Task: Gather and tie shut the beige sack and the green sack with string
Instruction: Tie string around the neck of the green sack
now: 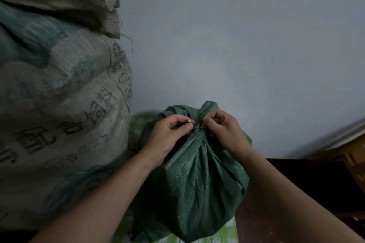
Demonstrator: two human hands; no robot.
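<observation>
The green woven sack (195, 179) stands in the lower middle, its mouth gathered into a narrow neck with a tuft of cloth above. My left hand (169, 134) pinches a thin string at the left side of the neck, a pale string end showing between its fingertips. At the right side, my right hand (225, 128) has its fingers curled against the neck and pinches there; the string in it is hidden. The big beige sack (59, 104) with dark printed characters fills the left side, its top cloth folded over.
A plain pale wall (237, 45) rises behind the sacks. A green and white checked surface (138, 122) lies under them. Dark wooden furniture (335, 173) stands at the right.
</observation>
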